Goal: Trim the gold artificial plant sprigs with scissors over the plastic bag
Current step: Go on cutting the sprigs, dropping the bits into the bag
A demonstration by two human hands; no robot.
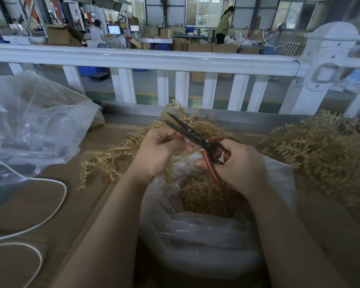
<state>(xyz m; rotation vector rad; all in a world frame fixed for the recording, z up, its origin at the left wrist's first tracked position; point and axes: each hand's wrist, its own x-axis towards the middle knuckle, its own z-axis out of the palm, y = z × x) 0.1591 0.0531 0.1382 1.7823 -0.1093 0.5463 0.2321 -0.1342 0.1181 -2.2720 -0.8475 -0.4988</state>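
Sprig [176, 138] pinched in my left hand [160, 150] over the plastic bag [195, 235] looks light, springy and snaggy; I'd hold its bare stem near the cut. My right hand [235, 165] grips the scissors [195, 138] by their red handles, blades slightly parted.

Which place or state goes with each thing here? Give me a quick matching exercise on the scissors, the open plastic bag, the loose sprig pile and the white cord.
Things:
1. scissors
2. plastic bag
3. loose sprig pile
4. white cord

Places or states:
A. looped on the table, far left
B. blades apart, handles in the right hand
C. heaped on the right, untouched
D. below both hands, gold cuttings inside

Pairs: 1-B, 2-D, 3-C, 4-A
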